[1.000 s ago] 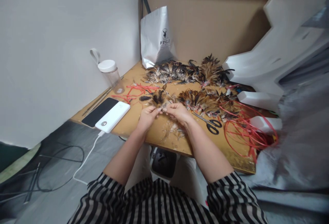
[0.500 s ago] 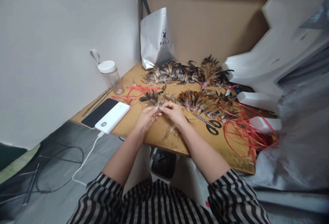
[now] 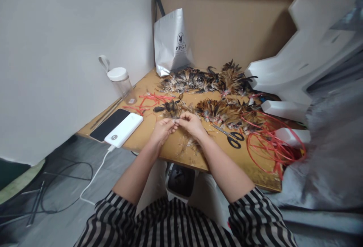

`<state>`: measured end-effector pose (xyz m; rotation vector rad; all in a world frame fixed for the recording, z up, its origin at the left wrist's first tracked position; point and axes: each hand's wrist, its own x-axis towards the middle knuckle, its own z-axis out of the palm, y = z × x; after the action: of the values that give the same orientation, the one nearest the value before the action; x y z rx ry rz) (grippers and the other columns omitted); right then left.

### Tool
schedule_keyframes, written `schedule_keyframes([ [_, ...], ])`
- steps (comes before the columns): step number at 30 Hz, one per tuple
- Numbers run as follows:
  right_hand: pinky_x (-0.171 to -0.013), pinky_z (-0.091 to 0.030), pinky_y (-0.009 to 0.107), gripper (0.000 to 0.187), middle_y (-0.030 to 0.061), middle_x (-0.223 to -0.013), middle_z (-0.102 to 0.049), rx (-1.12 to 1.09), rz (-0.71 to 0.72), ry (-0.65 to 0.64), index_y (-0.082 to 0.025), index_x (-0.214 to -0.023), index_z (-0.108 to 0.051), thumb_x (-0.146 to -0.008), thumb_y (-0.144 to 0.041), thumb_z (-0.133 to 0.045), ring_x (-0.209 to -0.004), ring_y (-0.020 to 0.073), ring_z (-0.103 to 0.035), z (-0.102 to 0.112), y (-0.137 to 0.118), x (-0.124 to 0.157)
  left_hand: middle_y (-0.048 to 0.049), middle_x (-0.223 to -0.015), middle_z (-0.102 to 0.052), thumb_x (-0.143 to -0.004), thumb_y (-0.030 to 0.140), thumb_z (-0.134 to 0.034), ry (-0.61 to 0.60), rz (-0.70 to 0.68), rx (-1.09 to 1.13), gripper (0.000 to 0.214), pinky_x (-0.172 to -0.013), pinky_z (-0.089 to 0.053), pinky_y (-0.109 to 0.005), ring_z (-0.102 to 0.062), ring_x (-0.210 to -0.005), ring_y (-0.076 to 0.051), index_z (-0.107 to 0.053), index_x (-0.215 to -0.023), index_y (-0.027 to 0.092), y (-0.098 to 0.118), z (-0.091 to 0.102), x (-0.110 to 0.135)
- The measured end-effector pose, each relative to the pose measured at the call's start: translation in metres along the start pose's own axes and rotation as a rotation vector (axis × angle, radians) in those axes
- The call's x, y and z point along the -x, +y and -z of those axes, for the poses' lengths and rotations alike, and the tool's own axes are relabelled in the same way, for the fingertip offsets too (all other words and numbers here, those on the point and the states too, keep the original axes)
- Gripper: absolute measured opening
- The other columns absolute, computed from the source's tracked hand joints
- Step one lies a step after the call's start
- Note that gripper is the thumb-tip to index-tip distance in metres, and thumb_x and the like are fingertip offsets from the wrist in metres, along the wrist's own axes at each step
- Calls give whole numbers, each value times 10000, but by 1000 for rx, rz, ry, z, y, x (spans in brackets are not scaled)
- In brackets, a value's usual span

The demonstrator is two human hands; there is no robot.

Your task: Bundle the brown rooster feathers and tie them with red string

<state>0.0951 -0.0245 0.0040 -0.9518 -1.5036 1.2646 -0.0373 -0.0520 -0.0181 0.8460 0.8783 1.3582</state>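
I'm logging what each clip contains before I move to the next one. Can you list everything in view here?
feather bundle: one, brown-black, pinched between both hands
feather piles: several, brown-black, back and middle of the table
red cords: loose coil at right, short pieces at left
scissors: one, black handles, right of the hands
power bank: one, white, left edge, cable plugged in
phone: one, black, beside the power bank
jar: one, clear with white lid, by the wall
bag: one, silver, back corner
white blocks: two, right side
table: one, tan
left hand: gripping the bundle
right hand: gripping the bundle
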Motion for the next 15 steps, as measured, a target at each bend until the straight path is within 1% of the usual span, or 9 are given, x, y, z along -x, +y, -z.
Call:
schedule_keyframes([
  [3,-549,-365,219,185,-35,-561,-548,-11,-2,17,-160,-607,-536,-618,-308,-647,-518,84,-465,0,-2,1,-33,-602,-612,-625,267,-697,-6,-6,-23,187,-461,-383,-147,-510,-485,-45,-641,-667,93,1,-1,0],
  [7,-564,-377,224,173,-33,-559,-556,-85,10,18,-165,-596,-531,-626,-297,-639,-523,87,-481,-2,-2,1,-35,-612,-617,-626,268,-698,-13,2,-19,188,-472,-384,-147,-509,-496,-43,-648,-678,94,2,-2,2],
  [15,-547,-373,225,179,-39,-541,-529,-130,26,71,-176,-574,-517,-601,-293,-650,-516,93,-473,-4,0,0,-40,-640,-624,-620,269,-702,-29,21,-35,188,-486,-394,-153,-513,-517,-47,-650,-681,99,2,-2,3],
])
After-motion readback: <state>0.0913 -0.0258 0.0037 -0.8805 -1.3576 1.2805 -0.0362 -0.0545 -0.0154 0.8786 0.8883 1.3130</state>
